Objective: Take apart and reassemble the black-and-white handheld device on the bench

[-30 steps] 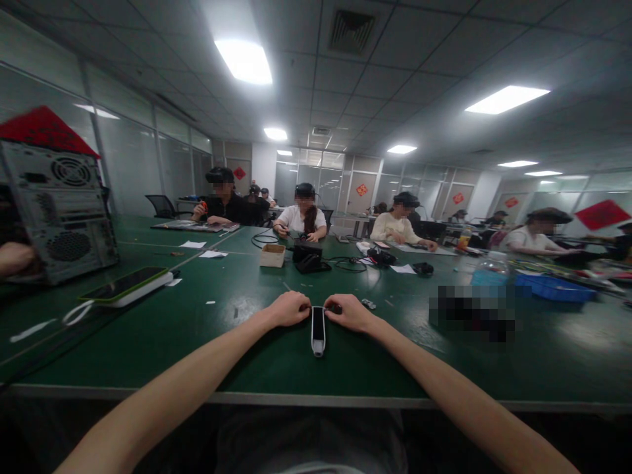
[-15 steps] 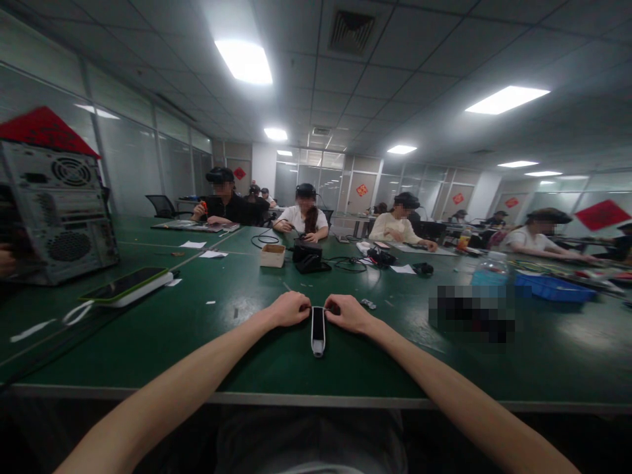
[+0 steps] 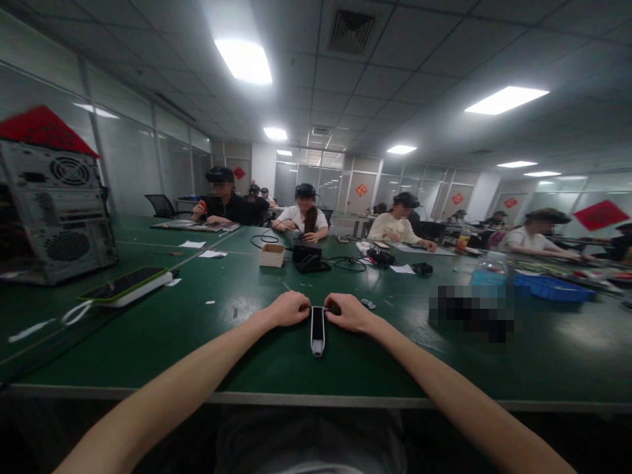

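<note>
A slim white device with a long black face lies on the green table, its narrow end pointing toward me. At its far left edge is my left hand, fingers curled and pinched together. My right hand is closed the same way at the far right edge. Thin dark bits show at the fingertips of both hands, right beside the device; they are too small to name. The curled fingers hide most of what they grip.
A computer case stands at the left, near a green-edged phone on a white block. Ahead are a small cardboard box and black gear with cables. At right are a bottle and blue tray. Several people sit across.
The fingers of my right hand have shifted slightly, showing a dark gap between them. My left hand and the white device stay in place.
</note>
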The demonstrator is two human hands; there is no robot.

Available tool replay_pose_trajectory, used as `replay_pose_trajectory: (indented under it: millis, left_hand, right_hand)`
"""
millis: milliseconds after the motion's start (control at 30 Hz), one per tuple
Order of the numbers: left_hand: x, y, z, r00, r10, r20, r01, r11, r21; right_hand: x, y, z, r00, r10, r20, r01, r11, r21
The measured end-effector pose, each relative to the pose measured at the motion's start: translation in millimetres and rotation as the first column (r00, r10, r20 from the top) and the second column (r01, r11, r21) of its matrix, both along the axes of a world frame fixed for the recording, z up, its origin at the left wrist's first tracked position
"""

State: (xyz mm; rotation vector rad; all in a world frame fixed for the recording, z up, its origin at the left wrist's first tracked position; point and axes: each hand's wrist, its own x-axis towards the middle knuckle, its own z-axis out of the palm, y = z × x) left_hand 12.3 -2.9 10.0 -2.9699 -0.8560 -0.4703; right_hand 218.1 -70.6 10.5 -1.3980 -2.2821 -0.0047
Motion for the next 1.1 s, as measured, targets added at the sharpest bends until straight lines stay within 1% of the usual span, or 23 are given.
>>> replay_pose_trajectory:
  millis: [100,233,300,367,467,567,733,800,900,1000,1100]
  left_hand:
    - [-0.2,0.5,-0.2,1.000,-0.004,-0.006,0.004,1.000,-0.001]
    - [-0.2,2.7,-1.6,1.000,-0.013,-0.018,0.013,1.000,0.004]
    - [-0.3,2.9,-1.3,1.000,-0.017,-0.016,0.017,1.000,0.001]
    - [-0.6,2.1,-0.2,1.000,-0.020,-0.014,0.020,1.000,-0.011]
    - [-1.1,0.2,1.9,1.000,-0.015,-0.011,0.014,0.999,-0.037]
    - [-1.3,-0.5,2.2,1.000,-0.003,-0.004,0.002,0.999,-0.043]
    - [-1.2,1.7,-0.4,1.000,-0.013,-0.006,0.012,1.000,-0.020]
    - [-1.1,2.3,-1.1,1.000,-0.013,-0.011,0.013,1.000,-0.011]
    - [-1.1,2.2,-1.2,1.000,-0.011,-0.010,0.011,1.000,-0.005]
    - [-1.4,1.9,-0.6,1.000,-0.015,-0.004,0.015,1.000,-0.006]
    - [-1.4,1.7,-0.3,1.000,-0.011,-0.006,0.011,1.000,-0.012]
  right_hand:
    - [7.7,-1.5,10.8,1.000,0.020,-0.020,-0.020,1.000,0.013]
    - [26.7,-4.6,29.9,0.998,-0.014,-0.065,0.018,0.998,0.057]
    - [37.2,-6.6,37.3,0.998,-0.042,-0.046,0.044,0.999,0.025]
    - [47.4,-8.2,41.6,0.997,-0.072,0.001,0.072,0.996,-0.049]
    - [61.4,-9.9,43.4,0.989,-0.127,0.069,0.138,0.973,-0.184]
    - [72.5,-11.5,42.9,0.979,-0.179,0.098,0.201,0.929,-0.312]
    - [79.8,-14.9,45.5,0.967,-0.205,0.149,0.251,0.864,-0.436]
    - [80.4,-16.1,48.0,0.953,-0.238,0.187,0.299,0.839,-0.454]
    - [81.5,-17.4,50.9,0.925,-0.299,0.235,0.375,0.817,-0.438]
    - [81.4,-17.0,50.0,0.912,-0.313,0.267,0.403,0.807,-0.431]
    - [78.4,-14.2,45.5,0.904,-0.309,0.294,0.415,0.799,-0.435]
